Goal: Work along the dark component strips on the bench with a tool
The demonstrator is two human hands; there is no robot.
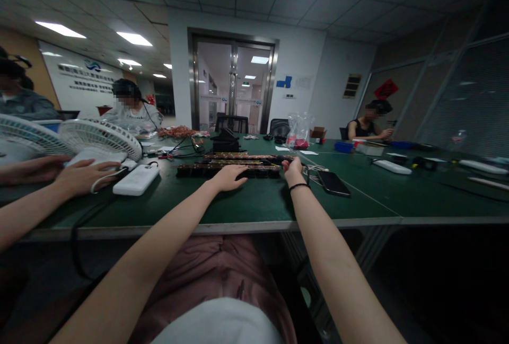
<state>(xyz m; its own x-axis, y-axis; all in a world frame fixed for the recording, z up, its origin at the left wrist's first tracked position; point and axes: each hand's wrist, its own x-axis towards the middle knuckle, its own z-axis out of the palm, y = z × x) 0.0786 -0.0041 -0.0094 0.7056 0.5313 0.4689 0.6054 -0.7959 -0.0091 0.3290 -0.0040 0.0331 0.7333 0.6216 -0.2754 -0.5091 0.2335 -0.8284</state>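
Long, thin, dark rods with copper-coloured glints lie side by side on the green, pale-edged surface, in front of the person. The left hand is over their near edge, its fingers extended and the thumb spread apart; whether it presses on them is unclear. The right hand is at their right end, its fingers curled beside a slim black piece; I cannot tell whether they pinch it. A black, flat, rectangular phone lies to the right, near a loosely coiled white cable.
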